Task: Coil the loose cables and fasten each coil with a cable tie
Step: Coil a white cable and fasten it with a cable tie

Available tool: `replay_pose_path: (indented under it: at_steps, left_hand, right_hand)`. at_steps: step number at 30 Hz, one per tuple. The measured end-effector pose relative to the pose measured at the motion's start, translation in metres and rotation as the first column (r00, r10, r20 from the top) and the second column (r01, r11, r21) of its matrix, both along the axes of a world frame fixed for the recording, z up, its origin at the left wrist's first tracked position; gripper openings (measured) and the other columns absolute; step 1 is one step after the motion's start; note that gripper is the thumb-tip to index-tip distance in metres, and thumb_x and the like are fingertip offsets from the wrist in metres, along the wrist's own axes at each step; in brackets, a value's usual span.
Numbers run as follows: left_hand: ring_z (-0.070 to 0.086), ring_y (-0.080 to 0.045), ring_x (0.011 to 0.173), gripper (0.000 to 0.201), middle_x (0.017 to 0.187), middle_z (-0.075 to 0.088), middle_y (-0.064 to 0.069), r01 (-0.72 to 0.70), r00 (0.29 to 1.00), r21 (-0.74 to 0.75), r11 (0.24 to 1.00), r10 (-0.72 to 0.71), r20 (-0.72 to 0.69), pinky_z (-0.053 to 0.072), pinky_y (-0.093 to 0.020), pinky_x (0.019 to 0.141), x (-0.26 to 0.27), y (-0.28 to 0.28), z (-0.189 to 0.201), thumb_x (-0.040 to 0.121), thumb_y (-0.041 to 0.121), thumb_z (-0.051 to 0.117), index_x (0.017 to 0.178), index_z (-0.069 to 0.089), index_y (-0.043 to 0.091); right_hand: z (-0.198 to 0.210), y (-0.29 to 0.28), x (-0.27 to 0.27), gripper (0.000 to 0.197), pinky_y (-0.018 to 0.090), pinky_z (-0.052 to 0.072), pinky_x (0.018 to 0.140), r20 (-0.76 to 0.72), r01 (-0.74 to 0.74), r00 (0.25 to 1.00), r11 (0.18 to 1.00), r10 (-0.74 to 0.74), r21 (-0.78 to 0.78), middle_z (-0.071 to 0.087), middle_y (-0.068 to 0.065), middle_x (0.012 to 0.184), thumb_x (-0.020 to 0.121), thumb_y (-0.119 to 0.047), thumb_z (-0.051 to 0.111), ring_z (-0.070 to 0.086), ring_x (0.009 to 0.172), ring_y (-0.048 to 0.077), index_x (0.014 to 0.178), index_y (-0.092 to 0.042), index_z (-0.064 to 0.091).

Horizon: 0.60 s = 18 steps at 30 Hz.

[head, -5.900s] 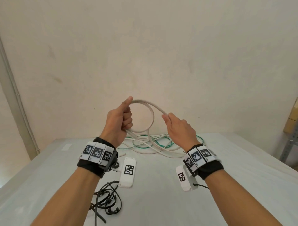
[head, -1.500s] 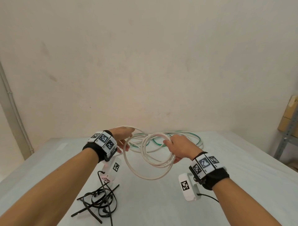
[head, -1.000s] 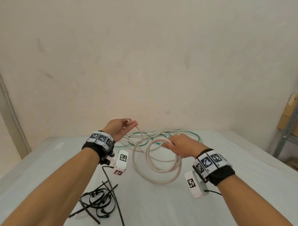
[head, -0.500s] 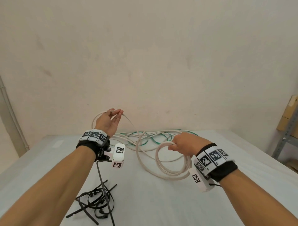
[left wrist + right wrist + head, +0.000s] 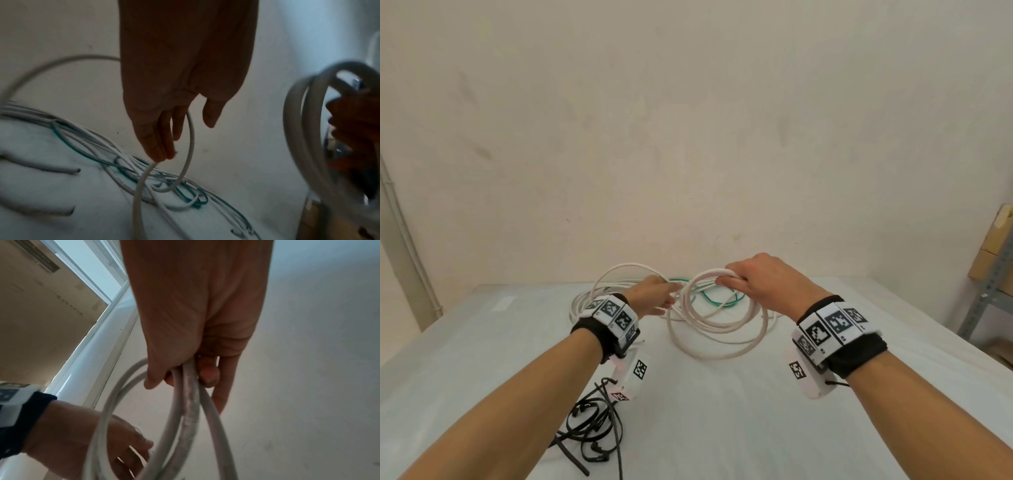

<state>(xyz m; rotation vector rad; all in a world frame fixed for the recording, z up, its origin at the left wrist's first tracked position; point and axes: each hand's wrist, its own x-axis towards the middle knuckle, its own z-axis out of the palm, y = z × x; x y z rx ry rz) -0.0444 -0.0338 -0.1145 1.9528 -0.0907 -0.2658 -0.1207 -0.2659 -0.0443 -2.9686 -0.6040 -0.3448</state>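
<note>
My right hand point(image 5: 760, 281) gripped the white coil point(image 5: 717, 322) at frame centre to keep its loops together, while my left hand point(image 5: 654, 298), fingers nearly straight, guided the next loop.

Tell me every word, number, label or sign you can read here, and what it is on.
No text can be read.
Wrist bands: black-and-white square code patterns, plus tiny marks too small to read.
White wrist cameras: the same kind of square codes, no words.
Cardboard box: faint print in the right wrist view, too blurred to read.
Cables and cable ties: no readable print.
</note>
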Motion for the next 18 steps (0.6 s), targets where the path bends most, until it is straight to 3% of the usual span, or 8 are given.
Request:
replay_pose_path:
  at_steps: [2, 4, 6, 9, 12, 15, 18]
  left_hand:
    - [0.06, -0.026, 0.121, 0.037, 0.127, 0.067, -0.009, 0.099, 0.991, 0.235, 0.967, -0.117, 0.066, 0.047, -0.039, 0.105, -0.003, -0.004, 0.001, 0.097, 0.039, 0.062, 0.122, 0.068, 0.011]
    - [0.054, -0.03, 0.132, 0.037, 0.14, 0.061, -0.011, 0.133, 0.971, 0.425, 0.895, -0.205, 0.127, 0.042, -0.037, 0.109, -0.005, -0.008, 0.006, 0.104, 0.029, 0.055, 0.134, 0.063, 0.009]
    - [0.047, -0.031, 0.14, 0.039, 0.149, 0.054, -0.014, 0.128, 0.959, 0.503, 0.855, -0.236, 0.155, 0.037, -0.034, 0.109, -0.006, -0.011, 0.011, 0.11, 0.024, 0.045, 0.142, 0.056, 0.005]
    - [0.04, -0.029, 0.146, 0.047, 0.157, 0.045, -0.014, 0.13, 0.962, 0.521, 0.843, -0.235, 0.139, 0.031, -0.034, 0.116, -0.01, -0.014, 0.019, 0.113, 0.031, 0.033, 0.149, 0.048, 0.005]
    - [0.052, -0.031, 0.131, 0.05, 0.145, 0.052, -0.011, 0.147, 0.986, 0.523, 0.839, -0.166, -0.011, 0.039, -0.04, 0.11, -0.009, -0.01, 0.022, 0.11, 0.041, 0.038, 0.146, 0.051, 0.008]
    - [0.065, -0.027, 0.101, 0.041, 0.118, 0.065, -0.01, 0.186, 0.979, 0.482, 0.856, -0.119, -0.166, 0.054, -0.045, 0.103, -0.001, 0.001, 0.021, 0.102, 0.045, 0.055, 0.124, 0.064, 0.012]
    - [0.071, -0.03, 0.104, 0.03, 0.103, 0.071, -0.01, 0.277, 0.952, 0.382, 0.882, -0.198, -0.232, 0.056, -0.044, 0.099, -0.003, 0.007, 0.026, 0.106, 0.033, 0.051, 0.103, 0.07, 0.009]
  right_hand:
    - [-0.003, -0.003, 0.001, 0.046, 0.035, 0.037, 0.059, 0.026, -0.064, 0.998, 0.994, 0.062, 0.089, 0.055, -0.001, 0.065, 0.103, -0.058, 0.045, 0.051, 0.062, 0.018, 0.081, -0.02, 0.057]
    - [-0.005, -0.007, 0.003, 0.048, 0.031, 0.036, 0.058, 0.075, -0.123, 0.991, 0.981, 0.113, 0.147, 0.057, -0.001, 0.064, 0.102, -0.06, 0.043, 0.051, 0.06, 0.017, 0.083, -0.02, 0.06]
    - [-0.006, -0.012, 0.004, 0.053, 0.028, 0.034, 0.056, 0.14, -0.185, 0.977, 0.968, 0.162, 0.171, 0.056, 0.0, 0.063, 0.099, -0.065, 0.038, 0.051, 0.059, 0.016, 0.081, -0.019, 0.059]
    - [-0.005, -0.016, 0.003, 0.054, 0.027, 0.031, 0.055, 0.217, -0.231, 0.957, 0.96, 0.195, 0.16, 0.048, -0.003, 0.059, 0.099, -0.067, 0.035, 0.046, 0.056, 0.015, 0.076, -0.02, 0.049]
    - [-0.002, -0.018, 0.0, 0.056, 0.031, 0.036, 0.056, 0.239, -0.194, 0.959, 0.969, 0.155, 0.151, 0.048, -0.004, 0.059, 0.095, -0.072, 0.028, 0.047, 0.056, 0.014, 0.074, -0.023, 0.046]
    - [0.001, -0.024, 0.001, 0.058, 0.036, 0.04, 0.058, 0.22, -0.123, 0.972, 0.973, 0.078, 0.197, 0.052, -0.003, 0.059, 0.096, -0.07, 0.031, 0.052, 0.059, 0.021, 0.074, -0.02, 0.051]
    - [0.0, -0.033, 0.006, 0.052, 0.036, 0.034, 0.055, 0.156, 0.034, 0.985, 0.977, -0.068, 0.213, 0.051, 0.001, 0.061, 0.104, -0.057, 0.042, 0.051, 0.061, 0.025, 0.065, -0.023, 0.043]
